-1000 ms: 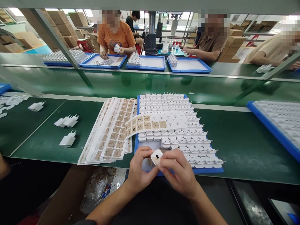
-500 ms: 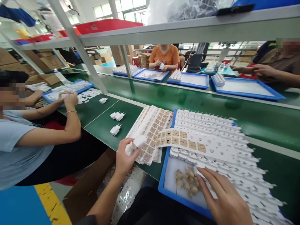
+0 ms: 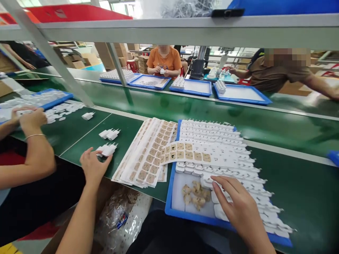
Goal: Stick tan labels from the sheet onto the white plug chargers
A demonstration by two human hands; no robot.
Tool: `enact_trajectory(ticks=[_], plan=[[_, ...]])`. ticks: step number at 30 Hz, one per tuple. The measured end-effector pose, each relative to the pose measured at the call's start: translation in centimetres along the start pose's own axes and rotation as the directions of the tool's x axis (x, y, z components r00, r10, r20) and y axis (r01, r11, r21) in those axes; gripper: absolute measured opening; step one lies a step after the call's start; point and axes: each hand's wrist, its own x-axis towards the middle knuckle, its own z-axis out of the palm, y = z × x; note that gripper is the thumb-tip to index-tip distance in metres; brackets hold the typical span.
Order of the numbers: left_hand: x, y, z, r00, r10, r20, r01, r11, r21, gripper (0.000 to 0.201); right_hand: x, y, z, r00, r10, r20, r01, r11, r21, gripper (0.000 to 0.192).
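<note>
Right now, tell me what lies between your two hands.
In the head view, fanned label sheets on the green table lie between the left hand and right hand.

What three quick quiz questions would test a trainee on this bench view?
1. True or false: the left hand is at a white plug on the green mat.
2. Where do the right hand's fingertips rest? A) sticker sheets B) plugs in the blue tray C) conveyor
3. Fill in: beside the tray lies a fanned stack of ___ sheets.

Key: 1 true; 2 B; 3 sticker.
</note>
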Motion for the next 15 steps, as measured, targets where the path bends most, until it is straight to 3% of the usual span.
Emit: enact_trajectory(ticks=[4, 8, 11, 13, 15], plan=[[1.2, -1.8, -0.1, 0.999, -0.014, 0.032, 0.014, 1.000, -0.006, 0.047, 0.6, 0.7, -0.6, 1.000, 0.003, 0.014, -0.002, 0.998, -0.065, 0.019], [2.3, -0.6, -1.0, 0.999, 0.016, 0.038, -0.015, 0.999, -0.035, 0.042, 1.7, 1.6, -1.4, 0.999, -0.012, 0.043, 0.016, 0.994, -0.105, 0.021], [3.3, 3.7, -1.5, 0.998, 0.063, -0.026, -0.065, 0.992, -0.106, 0.042, 3.6, 2.8, -1.5, 0.993, -0.052, 0.101, 0.065, 0.989, -0.130, 0.023], [3.6, 8.3, -1.9, 0.990, 0.143, -0.010, -0.143, 0.969, -0.201, 0.039, 5.3, 3.7, -1.2, 0.982, -0.081, 0.169, 0.104, 0.986, -0.132, 0.024], [3.1, 14.2, -2.2, 0.954, 0.289, 0.083, -0.252, 0.918, -0.306, 0.030, 7.0, 4.5, -0.4, 0.961, -0.111, 0.252, 0.138, 0.986, -0.092, 0.025]])
